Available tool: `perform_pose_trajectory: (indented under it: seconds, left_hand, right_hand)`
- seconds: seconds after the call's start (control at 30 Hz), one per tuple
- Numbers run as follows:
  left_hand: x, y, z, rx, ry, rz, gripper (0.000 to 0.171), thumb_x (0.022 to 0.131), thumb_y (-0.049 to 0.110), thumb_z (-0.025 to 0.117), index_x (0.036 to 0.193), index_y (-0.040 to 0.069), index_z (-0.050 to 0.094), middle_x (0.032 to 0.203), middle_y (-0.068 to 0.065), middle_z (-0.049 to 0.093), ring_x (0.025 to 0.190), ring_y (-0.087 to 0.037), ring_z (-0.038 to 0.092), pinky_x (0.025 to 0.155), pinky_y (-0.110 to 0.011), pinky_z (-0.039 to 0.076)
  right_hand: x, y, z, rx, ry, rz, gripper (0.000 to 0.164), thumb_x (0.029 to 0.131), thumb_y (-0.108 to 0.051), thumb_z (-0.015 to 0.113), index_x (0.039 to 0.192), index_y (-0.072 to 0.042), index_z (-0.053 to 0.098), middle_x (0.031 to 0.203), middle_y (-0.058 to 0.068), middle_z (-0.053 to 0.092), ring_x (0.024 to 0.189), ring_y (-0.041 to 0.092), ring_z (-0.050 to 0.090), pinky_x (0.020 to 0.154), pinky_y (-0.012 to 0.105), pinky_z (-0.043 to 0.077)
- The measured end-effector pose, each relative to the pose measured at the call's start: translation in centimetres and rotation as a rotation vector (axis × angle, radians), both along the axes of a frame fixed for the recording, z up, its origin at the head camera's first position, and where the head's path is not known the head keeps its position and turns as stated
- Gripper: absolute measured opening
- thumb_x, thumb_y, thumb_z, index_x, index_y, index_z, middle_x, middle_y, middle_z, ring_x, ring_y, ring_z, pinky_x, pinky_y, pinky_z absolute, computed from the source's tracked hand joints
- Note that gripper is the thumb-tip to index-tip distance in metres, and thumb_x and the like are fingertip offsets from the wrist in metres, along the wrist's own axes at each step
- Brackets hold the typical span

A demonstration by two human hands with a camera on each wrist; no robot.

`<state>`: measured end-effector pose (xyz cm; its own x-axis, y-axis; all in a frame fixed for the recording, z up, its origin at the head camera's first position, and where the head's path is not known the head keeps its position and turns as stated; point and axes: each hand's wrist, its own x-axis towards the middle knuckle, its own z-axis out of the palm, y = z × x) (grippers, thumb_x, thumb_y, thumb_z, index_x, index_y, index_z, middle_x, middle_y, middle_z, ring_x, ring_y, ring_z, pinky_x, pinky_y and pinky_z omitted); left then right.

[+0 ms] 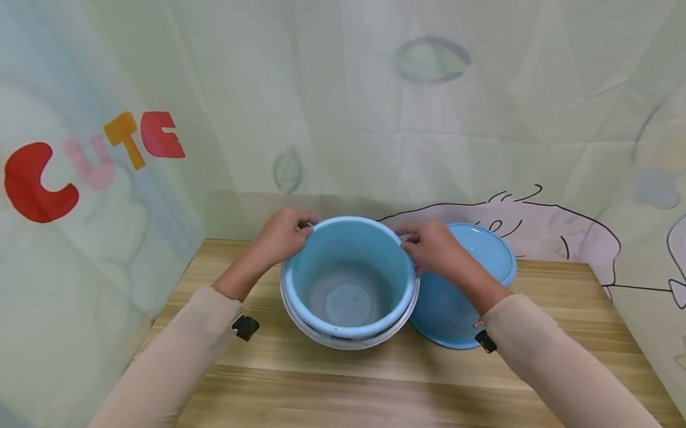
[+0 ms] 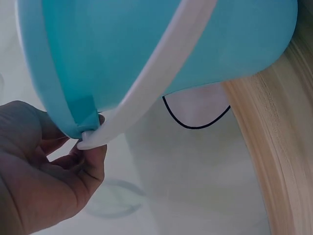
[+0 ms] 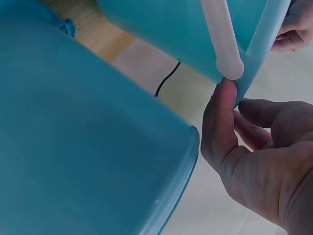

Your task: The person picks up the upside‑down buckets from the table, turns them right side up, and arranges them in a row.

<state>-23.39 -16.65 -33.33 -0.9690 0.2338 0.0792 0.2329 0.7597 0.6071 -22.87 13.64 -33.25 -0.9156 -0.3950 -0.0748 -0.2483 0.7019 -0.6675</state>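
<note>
Head view showed a light-blue bucket [image 1: 345,332] standing upright before the person, mouth open and tipped toward them, with both arms reaching in from either side. Its left side was met by the left hand [image 1: 284,235], knuckles up, thumb and fingers clamped on the rim where the pale handle [image 2: 156,63] ended. On the bucket's opposite side, the right hand [image 1: 431,244] pinched the rim just beside the handle's other end, thumb against one face and fingertips curled to the other. Both hands sat at about the same height, toward the bucket's far edge, and the forearms slanted inward to it, their beige sleeves [image 1: 163,366] ending short of the wrists. The handle hung round the bucket's near side, below the rim. Just right of the bucket, partly behind the right forearm, a second blue bucket [image 1: 445,313] stood upside down on the wooden table [image 1: 333,407]. Behind the light-blue bucket hung a pale printed curtain [image 1: 342,110]. I could not tell whether the light-blue bucket's base touched the table.
</note>
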Motion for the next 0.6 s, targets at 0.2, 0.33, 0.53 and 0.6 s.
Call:
perform_pose_trajectory:
  seconds: [0.2, 0.33, 0.53, 0.6]
  left_hand:
    - [-0.6, -0.1, -0.4, 0.007, -0.053, 0.023, 0.03, 0.104, 0.006, 0.054, 0.129, -0.001, 0.069, 0.116, -0.023, 0.074, 0.099, -0.033, 0.073, 0.082, -0.043, 0.062]
    - [-0.9, 0.0, -0.8, -0.001, -0.063, 0.027, 0.03, 0.104, 0.006, 0.053, 0.128, -0.002, 0.07, 0.113, -0.023, 0.074, 0.097, -0.032, 0.073, 0.081, -0.042, 0.062]
    - [-1.1, -0.1, -1.4, 0.005, -0.067, 0.047, 0.03, 0.104, 0.006, 0.052, 0.128, -0.002, 0.07, 0.117, -0.022, 0.073, 0.098, -0.031, 0.071, 0.083, -0.043, 0.062]
    - [-1.1, -0.2, -1.6, 0.015, -0.06, 0.05, 0.03, 0.104, 0.007, 0.053, 0.128, -0.001, 0.07, 0.116, -0.021, 0.073, 0.097, -0.031, 0.071, 0.083, -0.044, 0.062]
  right_hand:
    - [-0.6, -0.5, 0.0, 0.029, -0.02, 0.007, 0.04, 0.104, -0.011, 0.057, 0.144, -0.003, 0.059, 0.13, 0.025, 0.068, 0.069, 0.018, 0.076, 0.068, 0.032, 0.063]
    - [-0.9, -0.8, -0.2, 0.042, -0.026, 0.004, 0.039, 0.104, -0.012, 0.058, 0.142, -0.003, 0.06, 0.13, 0.025, 0.068, 0.07, 0.018, 0.076, 0.065, 0.03, 0.063]
    - [-1.1, -1.3, -0.9, 0.048, 0.023, -0.014, 0.037, 0.104, -0.013, 0.06, 0.139, -0.002, 0.062, 0.124, 0.023, 0.071, 0.078, 0.022, 0.077, 0.066, 0.031, 0.063]
    - [-1.0, -1.4, -1.0, 0.054, 0.043, -0.024, 0.037, 0.103, -0.013, 0.061, 0.138, -0.002, 0.063, 0.121, 0.022, 0.073, 0.08, 0.022, 0.076, 0.067, 0.032, 0.064]
